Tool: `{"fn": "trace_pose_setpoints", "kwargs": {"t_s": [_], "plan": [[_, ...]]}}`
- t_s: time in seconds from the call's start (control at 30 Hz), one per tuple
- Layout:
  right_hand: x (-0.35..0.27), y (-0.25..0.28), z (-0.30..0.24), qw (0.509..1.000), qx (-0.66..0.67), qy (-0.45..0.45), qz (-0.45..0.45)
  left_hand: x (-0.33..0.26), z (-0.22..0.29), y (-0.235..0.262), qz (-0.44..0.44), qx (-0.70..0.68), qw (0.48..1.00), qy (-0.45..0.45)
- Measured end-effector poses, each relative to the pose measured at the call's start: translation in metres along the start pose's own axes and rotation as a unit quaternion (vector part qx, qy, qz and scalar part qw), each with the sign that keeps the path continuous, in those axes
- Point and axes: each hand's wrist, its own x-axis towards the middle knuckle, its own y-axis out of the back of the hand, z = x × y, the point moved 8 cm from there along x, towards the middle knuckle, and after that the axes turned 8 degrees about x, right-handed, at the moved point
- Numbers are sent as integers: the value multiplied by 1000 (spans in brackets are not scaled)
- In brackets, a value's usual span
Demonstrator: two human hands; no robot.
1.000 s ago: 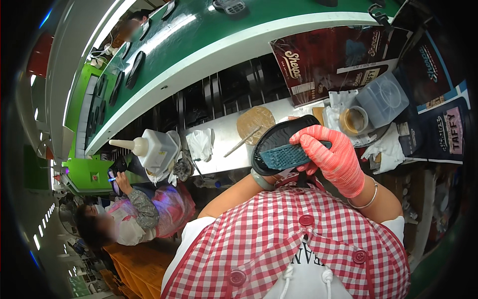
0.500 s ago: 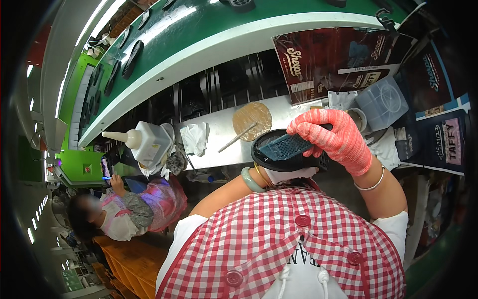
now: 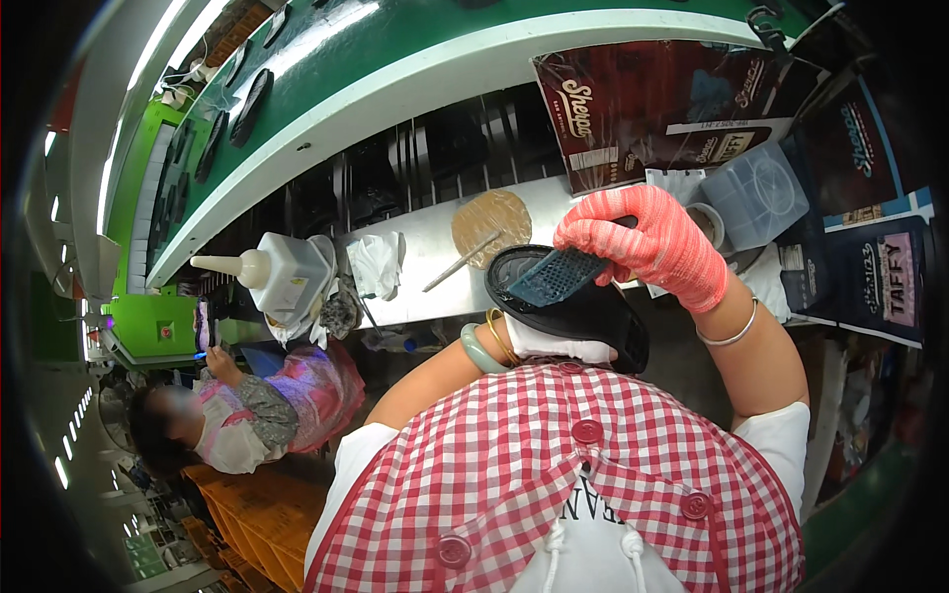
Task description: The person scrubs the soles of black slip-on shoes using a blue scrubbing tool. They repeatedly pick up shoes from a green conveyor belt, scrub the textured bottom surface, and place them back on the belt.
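Note:
In front of my chest my left hand (image 3: 559,344), in a white glove, supports a black shoe sole (image 3: 603,321) from below. Most of its fingers are hidden under the sole. The coral-gloved right hand (image 3: 647,242) pinches one end of a dark blue, flat piece with a dotted texture (image 3: 559,275). That piece hangs tilted over the rounded, rimmed end of the sole; whether it touches the sole I cannot tell.
Beyond the sole, a brown round disc (image 3: 491,229) with a thin stick (image 3: 463,262) lies on a metal ledge (image 3: 420,222). A white squeeze bottle (image 3: 292,277) stands left, a clear plastic box (image 3: 756,196) right. Several dark soles lie on the green belt (image 3: 415,35). Another person (image 3: 262,410) sits left.
The sole has turned and tilted, so more of its length shows toward my right. My right hand has shifted slightly left and up with the dotted piece.

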Motion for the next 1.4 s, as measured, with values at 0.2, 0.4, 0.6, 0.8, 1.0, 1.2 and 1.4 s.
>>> {"fn": "trace_pose_setpoints", "kwargs": {"t_s": [0.2,0.4,0.6,0.8,1.0,1.2,1.4], "plan": [[1,3,0,996,-64,48,-33,-1,-3,1,-15,-76,997,19],[0,5,2,998,-51,25,-37,-5,-11,0,-32,-92,995,22],[0,13,15,998,-44,-31,-35,-12,-28,-8,-51,-174,981,76],[-8,23,18,997,-53,-45,-26,-18,-38,-12,-104,-210,965,121],[-24,73,27,982,73,67,161,-21,-86,3,42,-347,905,240],[-27,68,43,940,218,134,224,-50,-100,30,197,-482,823,227],[-30,47,47,915,228,144,301,-53,-79,19,157,-490,837,187]]}}
